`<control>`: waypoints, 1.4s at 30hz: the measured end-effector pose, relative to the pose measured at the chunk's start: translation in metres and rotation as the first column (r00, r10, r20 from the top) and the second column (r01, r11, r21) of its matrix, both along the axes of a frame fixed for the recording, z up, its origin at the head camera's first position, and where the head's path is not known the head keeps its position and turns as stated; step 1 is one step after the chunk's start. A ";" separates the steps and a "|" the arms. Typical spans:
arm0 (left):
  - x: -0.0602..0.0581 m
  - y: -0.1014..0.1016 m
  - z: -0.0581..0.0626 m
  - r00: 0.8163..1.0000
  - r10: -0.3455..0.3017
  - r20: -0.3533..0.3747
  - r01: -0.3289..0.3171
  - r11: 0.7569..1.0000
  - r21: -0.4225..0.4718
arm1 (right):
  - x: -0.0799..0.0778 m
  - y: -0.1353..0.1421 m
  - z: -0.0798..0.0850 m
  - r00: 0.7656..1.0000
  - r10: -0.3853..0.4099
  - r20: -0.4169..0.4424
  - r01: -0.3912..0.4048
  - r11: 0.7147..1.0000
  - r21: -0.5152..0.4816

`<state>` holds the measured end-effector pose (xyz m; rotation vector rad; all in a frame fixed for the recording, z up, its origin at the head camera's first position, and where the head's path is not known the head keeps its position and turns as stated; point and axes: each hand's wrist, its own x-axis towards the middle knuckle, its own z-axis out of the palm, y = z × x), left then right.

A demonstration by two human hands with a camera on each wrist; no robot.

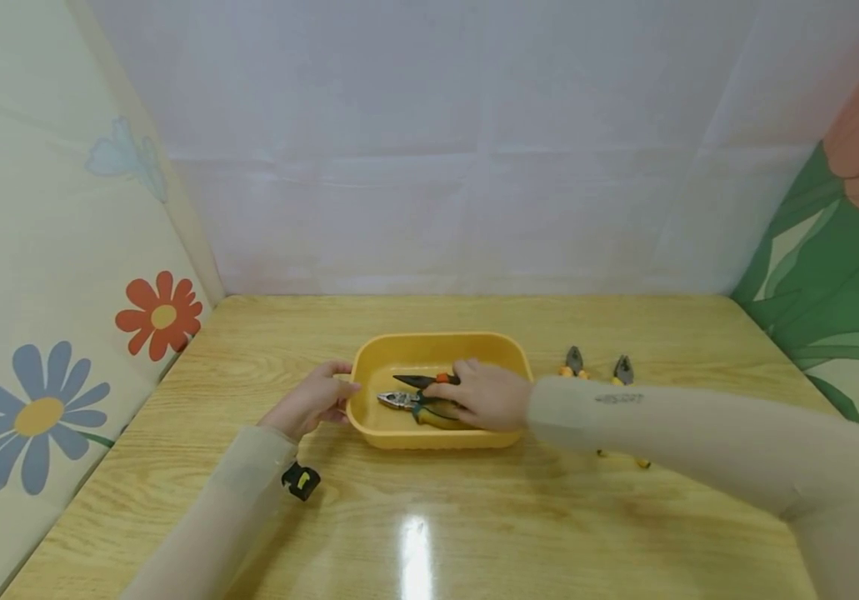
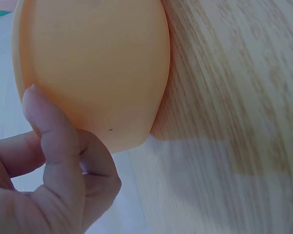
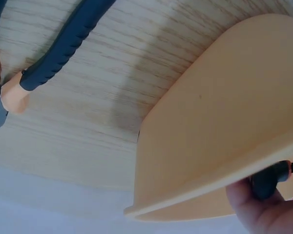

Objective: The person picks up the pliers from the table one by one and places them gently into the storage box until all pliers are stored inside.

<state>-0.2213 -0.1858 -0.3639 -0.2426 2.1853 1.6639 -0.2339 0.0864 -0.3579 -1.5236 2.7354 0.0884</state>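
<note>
A yellow plastic basin (image 1: pixel 429 439) sits on the wooden table. At its left end my left hand (image 1: pixel 315 400) pinches the rim, thumb inside and fingers outside, as the left wrist view shows. My right hand (image 1: pixel 485 396) reaches into the basin and holds the dark handle (image 3: pixel 265 183) of the black needle-nose pliers (image 1: pixel 412 381), which have an orange part near the joint. Just below them in the basin lie combination pliers (image 1: pixel 399 401) with green and yellow handles, partly under the right hand.
Right of the basin lie two more pliers, one (image 1: pixel 575 360) nearer and another (image 1: pixel 623 370) farther right, their handles largely hidden by my right sleeve (image 1: pixel 646 425). A small black object with a yellow mark (image 1: pixel 300 481) is beside my left sleeve. A pale cloth wall (image 1: pixel 474 208) stands behind the table.
</note>
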 end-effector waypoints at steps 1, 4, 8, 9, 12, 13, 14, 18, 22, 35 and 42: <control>0.000 0.000 0.000 1.000 0.001 0.000 -0.001 1.000 0.002 | -0.001 -0.001 -0.001 1.000 -0.003 0.006 0.003 1.000 0.007; 0.000 0.000 0.000 1.000 0.005 0.000 -0.005 1.000 0.006 | -0.004 -0.002 -0.006 1.000 -0.008 0.014 0.008 0.999 0.040; 0.000 0.001 -0.001 1.000 0.007 0.007 -0.007 1.000 0.002 | -0.007 -0.002 -0.009 0.998 -0.025 0.049 0.021 0.996 0.085; -0.001 0.001 -0.001 1.000 0.009 0.007 -0.009 1.000 0.002 | -0.008 -0.002 -0.010 0.998 -0.027 0.057 0.022 0.996 0.089; -0.001 0.000 -0.001 1.000 0.011 0.008 -0.011 1.000 0.001 | -0.009 -0.002 -0.009 0.998 -0.022 0.067 0.015 0.995 0.101; -0.001 0.001 -0.001 1.000 0.013 0.007 -0.013 1.000 0.003 | -0.009 -0.002 -0.009 0.998 -0.017 0.061 0.010 0.994 0.110; -0.001 0.001 -0.001 1.000 0.014 0.005 -0.014 1.000 0.004 | -0.009 -0.002 -0.008 0.998 -0.013 0.057 0.006 0.993 0.121; 0.000 0.001 0.000 1.000 0.006 0.002 -0.006 1.000 0.007 | -0.009 0.000 -0.007 0.998 -0.007 0.056 -0.003 0.986 0.165; 0.000 0.000 -0.001 1.000 -0.001 -0.005 0.001 1.000 0.013 | -0.008 0.002 -0.006 0.995 -0.020 0.094 0.002 0.982 0.191; 0.001 -0.001 -0.001 1.000 0.001 -0.010 -0.001 1.000 0.000 | 0.000 0.018 0.020 0.949 -0.070 0.308 0.091 0.994 -0.054; 0.002 0.000 0.000 1.000 -0.004 -0.016 0.004 1.000 -0.014 | 0.013 0.038 0.027 0.982 -0.049 0.184 0.085 0.978 -0.191</control>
